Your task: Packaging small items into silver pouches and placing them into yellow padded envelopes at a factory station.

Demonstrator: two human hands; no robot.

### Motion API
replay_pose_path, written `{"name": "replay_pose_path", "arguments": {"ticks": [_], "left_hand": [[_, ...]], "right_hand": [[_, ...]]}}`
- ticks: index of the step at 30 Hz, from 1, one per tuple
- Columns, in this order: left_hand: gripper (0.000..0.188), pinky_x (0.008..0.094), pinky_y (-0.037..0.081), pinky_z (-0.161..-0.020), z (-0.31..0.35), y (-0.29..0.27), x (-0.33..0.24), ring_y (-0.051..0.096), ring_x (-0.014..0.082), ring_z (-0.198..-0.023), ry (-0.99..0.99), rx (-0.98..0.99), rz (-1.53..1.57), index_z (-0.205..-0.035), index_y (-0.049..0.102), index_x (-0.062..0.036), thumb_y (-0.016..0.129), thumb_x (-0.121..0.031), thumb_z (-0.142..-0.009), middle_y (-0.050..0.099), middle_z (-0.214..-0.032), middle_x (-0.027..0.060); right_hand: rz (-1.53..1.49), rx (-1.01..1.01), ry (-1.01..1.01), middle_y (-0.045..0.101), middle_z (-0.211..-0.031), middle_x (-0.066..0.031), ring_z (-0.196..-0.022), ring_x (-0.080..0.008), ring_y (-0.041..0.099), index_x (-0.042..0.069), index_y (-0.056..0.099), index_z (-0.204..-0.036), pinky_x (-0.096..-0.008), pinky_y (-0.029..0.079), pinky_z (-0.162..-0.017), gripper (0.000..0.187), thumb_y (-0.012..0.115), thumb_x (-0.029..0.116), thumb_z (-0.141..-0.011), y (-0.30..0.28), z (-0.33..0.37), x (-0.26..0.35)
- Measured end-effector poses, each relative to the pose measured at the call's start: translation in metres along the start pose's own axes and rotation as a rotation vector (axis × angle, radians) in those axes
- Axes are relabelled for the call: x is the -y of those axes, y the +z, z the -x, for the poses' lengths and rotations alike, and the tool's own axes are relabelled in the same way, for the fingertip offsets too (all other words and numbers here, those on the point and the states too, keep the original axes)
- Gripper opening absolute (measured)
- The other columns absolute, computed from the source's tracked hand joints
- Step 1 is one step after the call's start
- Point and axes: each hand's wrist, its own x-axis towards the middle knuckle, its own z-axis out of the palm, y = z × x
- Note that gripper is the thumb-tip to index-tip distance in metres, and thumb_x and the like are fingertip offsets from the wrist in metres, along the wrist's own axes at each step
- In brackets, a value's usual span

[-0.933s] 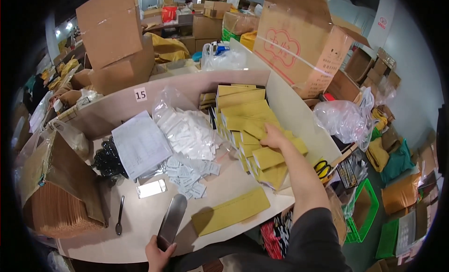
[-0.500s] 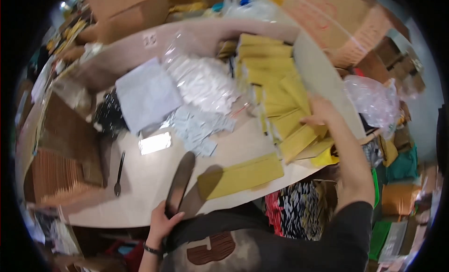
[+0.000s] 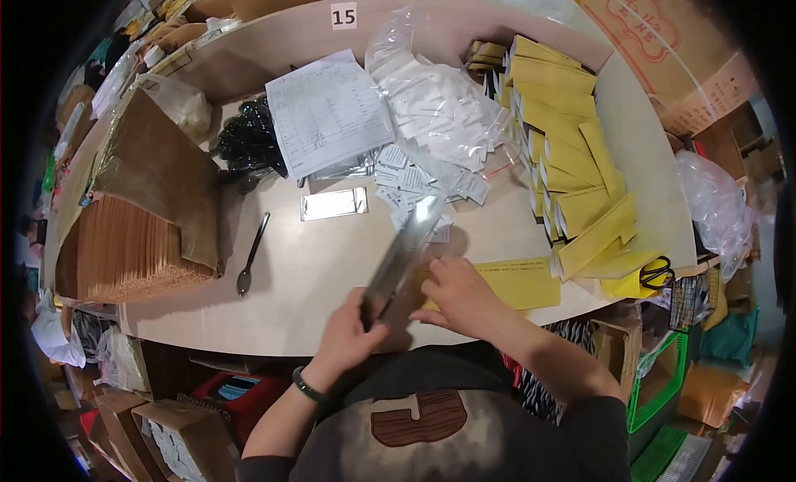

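My left hand [image 3: 348, 337] is closed around the lower end of a long, narrow glossy packet [image 3: 405, 246], tilted up and away over the table; glare hides what is in it. To its right, my right hand [image 3: 464, 295] has its fingers curled over the left end of a flat yellow card strip [image 3: 518, 283], with a bit of yellow showing between thumb and fingers. Beyond the packet's tip lie scattered small white printed slips [image 3: 402, 184]. Many folded yellow cards [image 3: 572, 142] lie overlapping in a long pile at the right.
A cardboard box [image 3: 157, 175] of brown sheets stands at left. Beside it are a black spoon [image 3: 253, 254], black spoons [image 3: 249, 138], a silvery packet [image 3: 333, 204], a written sheet [image 3: 327, 109] and a clear bag [image 3: 431, 109] of white slips. Scissors [image 3: 657, 273] lie at the right edge.
My right hand has come from the yellow pile to the left end of the single yellow strip. My left hand keeps the packet. The view has shifted, moving everything right and up.
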Motion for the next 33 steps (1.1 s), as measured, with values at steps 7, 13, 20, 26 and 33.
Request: {"name": "replay_pose_path", "arguments": {"ticks": [7,13,20,26,33], "left_hand": [[0.065,0.0426,0.052,-0.077,0.032,-0.027,0.047,0.063,0.0374,-0.093,0.187,-0.354,-0.496,-0.126,0.055,-0.0064,0.083,-0.019,-0.068,0.06,-0.102,0.0167],[0.069,0.0419,0.052,-0.072,0.041,-0.057,0.044,0.064,0.0362,-0.085,0.24,-0.113,-0.531,-0.128,0.057,-0.0112,0.086,-0.029,-0.068,0.062,-0.096,0.0145],[0.07,0.0445,0.052,-0.08,0.002,-0.064,0.017,0.063,0.0363,-0.095,0.424,0.023,-0.604,-0.129,0.058,-0.0098,0.085,-0.033,-0.069,0.063,-0.104,0.015],[0.074,0.0458,0.046,-0.099,0.022,-0.046,0.048,0.053,0.0399,-0.117,0.401,-0.338,-0.47,-0.131,0.055,-0.0045,0.086,-0.022,-0.067,0.055,-0.129,0.0186],[0.055,0.0438,0.045,-0.101,0.043,-0.066,0.082,0.055,0.0381,-0.116,0.317,-0.573,-0.47,-0.127,0.057,-0.0036,0.078,-0.012,-0.076,0.056,-0.127,0.0187]], "right_hand": [[-0.04,0.047,0.51,0.064,-0.067,-0.0157,-0.063,-0.0379,0.064,0.005,0.061,-0.076,-0.0483,0.05,-0.058,0.033,0.065,0.035,-0.09,0.035,-0.004,0.023],[-0.204,0.112,0.691,0.065,-0.07,-0.0149,-0.069,-0.0359,0.066,0.007,0.063,-0.078,-0.0479,0.052,-0.062,0.021,0.066,0.028,-0.084,0.029,-0.013,0.016],[-0.34,0.093,0.432,0.069,-0.08,-0.0168,-0.08,-0.0376,0.068,0.008,0.065,-0.084,-0.0498,0.054,-0.07,0.019,0.059,0.026,-0.087,0.031,-0.044,0.033],[0.23,-0.411,0.573,0.068,-0.083,-0.014,-0.081,-0.0354,0.065,0.007,0.069,-0.092,-0.0464,0.053,-0.073,0.018,0.059,0.02,-0.088,0.008,-0.083,-0.143],[0.362,-0.33,0.457,0.067,-0.106,-0.0181,-0.097,-0.0328,0.065,0.005,0.071,-0.098,-0.0447,0.053,-0.085,0.022,0.061,0.022,-0.09,-0.007,-0.066,-0.152]]}}
